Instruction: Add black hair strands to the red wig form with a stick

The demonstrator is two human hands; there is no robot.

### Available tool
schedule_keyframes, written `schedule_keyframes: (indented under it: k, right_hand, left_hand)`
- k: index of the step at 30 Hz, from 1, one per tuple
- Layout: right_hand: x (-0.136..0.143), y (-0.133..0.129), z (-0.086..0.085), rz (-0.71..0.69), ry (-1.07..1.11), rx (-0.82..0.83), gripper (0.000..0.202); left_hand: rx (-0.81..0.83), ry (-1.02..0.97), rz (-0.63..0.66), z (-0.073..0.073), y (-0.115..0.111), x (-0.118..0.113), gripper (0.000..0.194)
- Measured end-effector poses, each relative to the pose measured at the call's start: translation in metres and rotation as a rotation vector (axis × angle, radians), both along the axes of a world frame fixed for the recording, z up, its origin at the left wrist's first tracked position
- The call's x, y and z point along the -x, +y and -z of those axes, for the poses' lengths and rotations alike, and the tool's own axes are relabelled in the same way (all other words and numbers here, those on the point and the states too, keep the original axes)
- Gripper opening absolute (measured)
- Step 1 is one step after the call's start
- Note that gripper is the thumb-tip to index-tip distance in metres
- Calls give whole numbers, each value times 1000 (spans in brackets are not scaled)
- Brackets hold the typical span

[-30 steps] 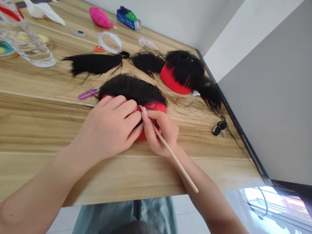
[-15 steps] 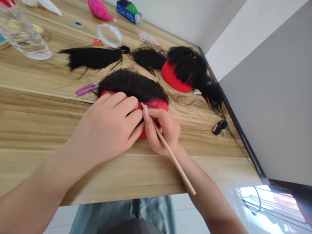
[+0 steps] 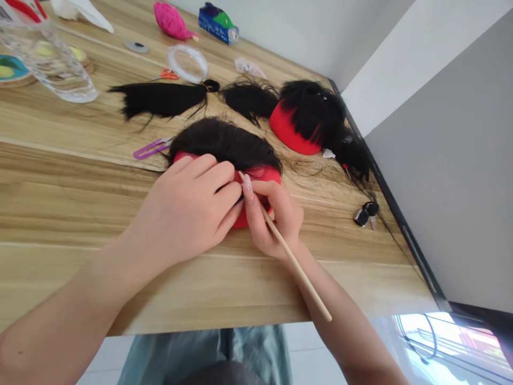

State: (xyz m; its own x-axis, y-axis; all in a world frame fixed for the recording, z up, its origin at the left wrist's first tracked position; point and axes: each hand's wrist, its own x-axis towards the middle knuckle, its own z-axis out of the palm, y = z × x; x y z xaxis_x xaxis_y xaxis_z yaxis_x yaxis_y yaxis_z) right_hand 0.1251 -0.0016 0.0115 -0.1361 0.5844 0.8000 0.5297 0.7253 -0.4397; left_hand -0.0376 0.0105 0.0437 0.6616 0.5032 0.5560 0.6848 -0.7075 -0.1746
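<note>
A red cap-like form (image 3: 272, 174) lies near the front of the wooden table, with black hair (image 3: 224, 140) covering its far side. My left hand (image 3: 190, 206) is closed over its near left side, fingers bent and tips hidden. In my right hand (image 3: 276, 216) a thin wooden stick (image 3: 298, 267) is pinched like a pen. The stick's narrow tip touches or almost touches the red surface beside my left fingers. A bit of something black shows between the two hands; what it is I cannot tell.
Behind the hands lie a tied black hair bundle (image 3: 164, 99), loose black hair (image 3: 250, 100) and another red form (image 3: 290, 133) with hair. Purple thread snips (image 3: 150, 148) are at left, keys (image 3: 364, 214) at right. Farther back are orange-handled scissors (image 3: 170, 74), pink yarn (image 3: 170, 20) and a clear container (image 3: 60, 67).
The camera view has shifted slightly, so everything appears a little farther right. Both hands and the stick keep nearly the same place on the red form.
</note>
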Motion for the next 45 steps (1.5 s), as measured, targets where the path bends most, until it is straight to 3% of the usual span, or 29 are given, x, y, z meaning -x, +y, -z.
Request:
schedule_keyframes:
  k: [14, 32, 37, 45]
  right_hand:
    - [0, -1, -5, -70, 387, 286, 12]
    - [-2, -2, -5, -75, 355, 303, 17]
    - [-1, 0, -2, -79, 382, 281, 17]
    - [0, 1, -7, -121, 534, 377, 22]
  left_hand:
    - [-22, -43, 45, 4, 5, 2, 22]
    - [-116, -56, -59, 2, 7, 5, 26]
    - [-137, -27, -67, 3, 8, 6, 26]
    - [-173, 16, -64, 5, 10, 8, 33]
